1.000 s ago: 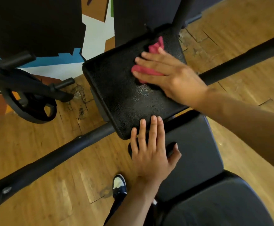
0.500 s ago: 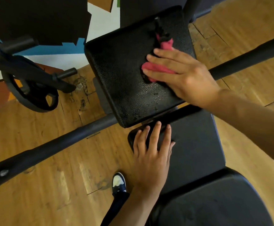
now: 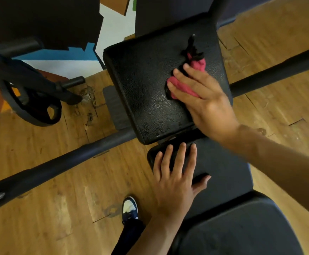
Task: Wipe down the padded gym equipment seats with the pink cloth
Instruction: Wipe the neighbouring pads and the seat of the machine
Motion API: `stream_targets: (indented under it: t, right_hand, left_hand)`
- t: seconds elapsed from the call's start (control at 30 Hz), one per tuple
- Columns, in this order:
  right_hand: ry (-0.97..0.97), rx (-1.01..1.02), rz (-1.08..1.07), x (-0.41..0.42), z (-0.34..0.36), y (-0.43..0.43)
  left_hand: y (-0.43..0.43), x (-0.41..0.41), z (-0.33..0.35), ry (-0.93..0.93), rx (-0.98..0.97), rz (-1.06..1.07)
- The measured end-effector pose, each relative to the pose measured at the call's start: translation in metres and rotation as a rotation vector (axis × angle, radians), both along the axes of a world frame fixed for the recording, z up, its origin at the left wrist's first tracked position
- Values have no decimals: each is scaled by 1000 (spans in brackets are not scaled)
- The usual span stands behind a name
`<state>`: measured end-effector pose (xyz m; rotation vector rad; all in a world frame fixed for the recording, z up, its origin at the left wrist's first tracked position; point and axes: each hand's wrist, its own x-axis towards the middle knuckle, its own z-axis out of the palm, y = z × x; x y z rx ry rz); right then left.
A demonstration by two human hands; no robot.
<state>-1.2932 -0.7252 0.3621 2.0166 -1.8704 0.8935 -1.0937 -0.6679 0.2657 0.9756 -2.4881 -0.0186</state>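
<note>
Wooden floor (image 3: pixel 58 181); pink cloth (image 3: pixel 184 88) under right hand (image 3: pixel 207 102).

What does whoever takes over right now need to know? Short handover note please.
Right hand: flat on the pink cloth, pressing it onto the upper black pad, right half.
Left hand: open, fingers flat on the front edge of the lower pad, bracing.
Done: upper pad looks damp and speckled near the cloth, so wiping is under way.
Left: the pad's left side, then the lower pad and the near seat, neither visibly wiped.
</note>
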Motion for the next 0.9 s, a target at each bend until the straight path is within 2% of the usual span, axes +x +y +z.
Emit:
stream_targets:
  t: [0.03,0.1,0.2,0.37,0.47,0.53,0.6,0.67,0.8,0.9]
  right_hand:
    - [-12,-19,4,21,-1,-9]
    - [45,-25,143,58,-5,-29]
    - [188,-3,317,53,2,-34]
    - [150,130,198,-30,-3,25]
    - [35,124,96,-13,-6,26]
    - [55,101,219,25,-6,2]
    - [162,95,387,52,-3,-20]
    - [235,92,464,42,4,-25]
    - [201,158,287,-27,-4,21]
    - [49,127,129,-21,-5,34]
  left_hand:
    - [0,0,-1,13,-6,-7]
    - [-1,0,-4,48,-10,-21]
    - [0,1,-3,52,-17,-34]
    - [1,2,-3,11,-64,-17]
    - [4,1,-4,17,-83,-2]
    - [4,1,-8,44,-90,-2]
    - [4,-1,-11,83,-82,-4]
    - [3,0,-10,71,-84,-2]
    - [3,0,-9,43,-101,11]
    - [3,-1,-9,39,-100,14]
